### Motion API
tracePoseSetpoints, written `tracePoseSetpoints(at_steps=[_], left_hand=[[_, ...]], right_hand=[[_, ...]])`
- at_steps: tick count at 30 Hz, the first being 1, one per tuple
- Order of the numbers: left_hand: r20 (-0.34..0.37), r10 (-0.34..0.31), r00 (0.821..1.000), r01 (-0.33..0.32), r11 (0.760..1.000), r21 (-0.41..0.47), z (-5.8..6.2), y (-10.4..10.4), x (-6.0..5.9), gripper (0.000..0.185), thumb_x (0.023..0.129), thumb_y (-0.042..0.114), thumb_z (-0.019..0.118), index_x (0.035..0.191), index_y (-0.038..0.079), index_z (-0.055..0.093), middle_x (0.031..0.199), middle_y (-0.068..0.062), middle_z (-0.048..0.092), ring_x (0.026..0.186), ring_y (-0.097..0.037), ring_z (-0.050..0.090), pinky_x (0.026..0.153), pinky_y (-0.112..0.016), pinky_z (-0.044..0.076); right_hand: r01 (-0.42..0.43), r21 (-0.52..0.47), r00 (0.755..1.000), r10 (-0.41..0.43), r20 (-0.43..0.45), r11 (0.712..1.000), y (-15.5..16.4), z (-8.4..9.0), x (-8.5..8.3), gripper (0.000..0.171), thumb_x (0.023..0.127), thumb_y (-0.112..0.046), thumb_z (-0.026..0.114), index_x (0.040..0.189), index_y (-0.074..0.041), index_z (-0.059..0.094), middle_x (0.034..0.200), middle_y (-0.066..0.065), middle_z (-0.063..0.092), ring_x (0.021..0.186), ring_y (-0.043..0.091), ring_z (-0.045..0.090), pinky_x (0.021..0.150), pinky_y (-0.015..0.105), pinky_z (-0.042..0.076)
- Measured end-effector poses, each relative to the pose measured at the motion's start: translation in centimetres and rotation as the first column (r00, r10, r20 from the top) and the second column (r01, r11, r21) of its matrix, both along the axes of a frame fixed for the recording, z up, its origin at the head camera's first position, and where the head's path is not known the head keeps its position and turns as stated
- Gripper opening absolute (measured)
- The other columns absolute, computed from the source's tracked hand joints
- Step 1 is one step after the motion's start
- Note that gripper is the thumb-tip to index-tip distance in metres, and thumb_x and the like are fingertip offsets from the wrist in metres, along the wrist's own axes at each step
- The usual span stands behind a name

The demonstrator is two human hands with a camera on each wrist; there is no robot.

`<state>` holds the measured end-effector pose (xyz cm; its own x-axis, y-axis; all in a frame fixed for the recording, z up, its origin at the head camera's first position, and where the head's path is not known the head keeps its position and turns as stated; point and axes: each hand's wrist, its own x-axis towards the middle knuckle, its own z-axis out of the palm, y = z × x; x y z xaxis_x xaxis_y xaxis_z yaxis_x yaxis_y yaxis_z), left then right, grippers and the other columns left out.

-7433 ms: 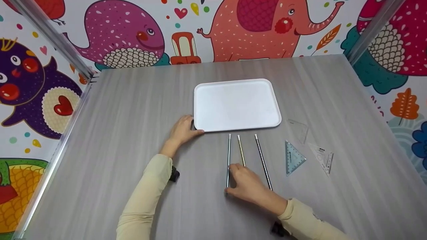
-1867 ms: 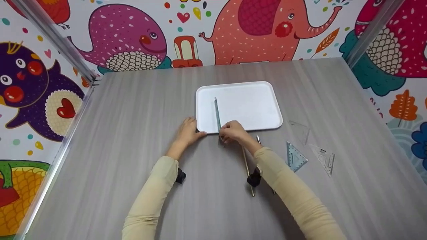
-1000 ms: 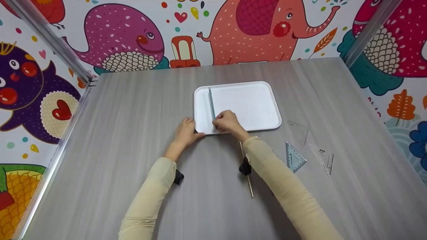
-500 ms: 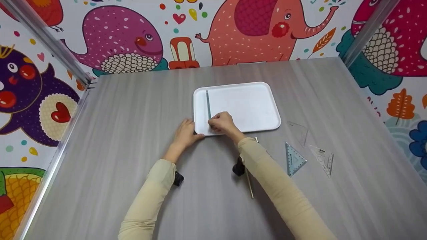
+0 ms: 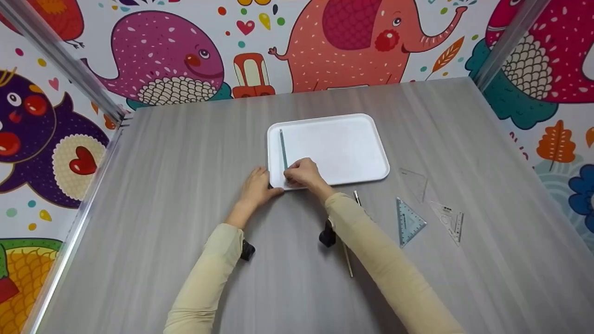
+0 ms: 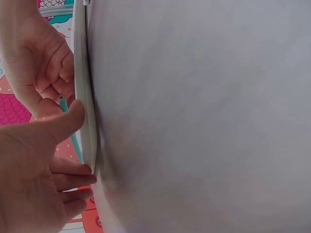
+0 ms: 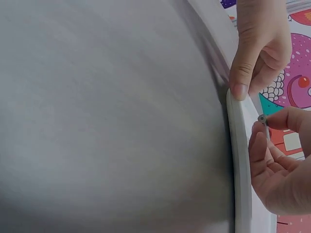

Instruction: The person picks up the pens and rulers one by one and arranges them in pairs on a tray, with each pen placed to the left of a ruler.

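On the grey table a white tray (image 5: 338,148) lies flat. My left hand (image 5: 255,188) holds its near left corner, thumb on the front rim and fingers along the left side. Between thumb and fingertips my right hand (image 5: 304,174) pinches the near end of a teal pencil (image 5: 283,148). The pencil points away from me over the tray's left part, roughly parallel to the left rim. In the right wrist view the pencil's round end (image 7: 262,118) shows between thumb and finger. A gold pencil (image 5: 348,260) and a dark pencil (image 5: 357,197) lie partly hidden under my right forearm.
Right of the tray lie a blue set square (image 5: 409,221), a clear set square (image 5: 450,221) and a clear thin-edged plastic piece (image 5: 416,183). Black wrist cameras (image 5: 327,234) hang under both sleeves. A wall with cartoon animals (image 5: 352,41) borders the table's far edge.
My right hand has picked the teal pencil off the table, carried it over the tray and shifted it left towards the left rim. My left hand stays at the tray's corner.
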<state>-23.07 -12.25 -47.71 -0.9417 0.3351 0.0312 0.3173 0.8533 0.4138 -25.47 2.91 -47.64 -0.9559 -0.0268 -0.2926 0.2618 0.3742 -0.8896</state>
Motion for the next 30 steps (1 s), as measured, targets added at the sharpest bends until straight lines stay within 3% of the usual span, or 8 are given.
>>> tracePoseSetpoints(at_steps=[5, 12, 17, 24, 30], left_hand=[[-0.009, 0.000, 1.000, 0.000, 1.000, 0.021, -0.1, 0.0, -0.1, 0.053, 0.075, 0.026, 0.073, 0.112, -0.008, 0.056, 0.116, -0.020, 0.057, 0.116, -0.034, 0.044, 0.101, -0.040, 0.032], [-0.006, -0.001, 1.000, 0.002, 1.000, 0.013, -0.2, -0.1, -0.2, 0.051, 0.074, 0.026, 0.074, 0.110, -0.007, 0.057, 0.115, -0.020, 0.057, 0.116, -0.035, 0.044, 0.101, -0.039, 0.031], [-0.006, -0.010, 1.000, 0.010, 1.000, 0.021, -0.2, -0.1, -0.2, 0.049, 0.073, 0.024, 0.074, 0.108, -0.007, 0.059, 0.113, -0.019, 0.059, 0.114, -0.035, 0.045, 0.100, -0.039, 0.032], [-0.021, -0.011, 1.000, 0.011, 0.999, 0.031, -0.1, -0.1, -0.1, 0.048, 0.073, 0.023, 0.075, 0.107, -0.008, 0.059, 0.106, -0.019, 0.060, 0.102, -0.032, 0.050, 0.092, -0.039, 0.038], [-0.040, -0.017, 0.999, 0.019, 0.999, 0.043, -0.2, -0.1, -0.2, 0.045, 0.072, 0.019, 0.074, 0.106, -0.007, 0.060, 0.103, -0.019, 0.061, 0.098, -0.032, 0.051, 0.089, -0.041, 0.040]], right_hand=[[0.021, -0.003, 1.000, -0.021, -0.013, 1.000, -0.4, 0.0, 0.0, 0.017, 0.073, -0.007, 0.061, 0.085, 0.004, 0.068, 0.063, 0.004, 0.062, 0.052, 0.007, 0.056, 0.050, 0.020, 0.051], [0.003, 0.150, 0.994, 0.014, -0.108, 0.989, -0.7, -0.1, 0.2, 0.015, 0.072, -0.008, 0.063, 0.082, 0.003, 0.069, 0.069, 0.009, 0.067, 0.051, 0.007, 0.054, 0.049, 0.017, 0.047], [0.002, 0.207, 0.989, 0.028, -0.146, 0.978, -0.9, -0.3, 0.3, 0.015, 0.072, -0.007, 0.063, 0.081, 0.003, 0.069, 0.068, 0.010, 0.067, 0.048, 0.006, 0.052, 0.047, 0.016, 0.044], [0.026, 0.342, 0.969, 0.060, -0.238, 0.939, -1.5, -0.6, 0.5, 0.020, 0.072, -0.007, 0.065, 0.089, 0.004, 0.069, 0.074, 0.010, 0.067, 0.062, 0.014, 0.053, 0.061, 0.025, 0.048], [0.043, 0.384, 0.960, 0.069, -0.273, 0.922, -1.9, -0.8, 0.7, 0.022, 0.072, -0.007, 0.067, 0.090, 0.004, 0.068, 0.072, 0.009, 0.063, 0.066, 0.016, 0.051, 0.060, 0.028, 0.046]])
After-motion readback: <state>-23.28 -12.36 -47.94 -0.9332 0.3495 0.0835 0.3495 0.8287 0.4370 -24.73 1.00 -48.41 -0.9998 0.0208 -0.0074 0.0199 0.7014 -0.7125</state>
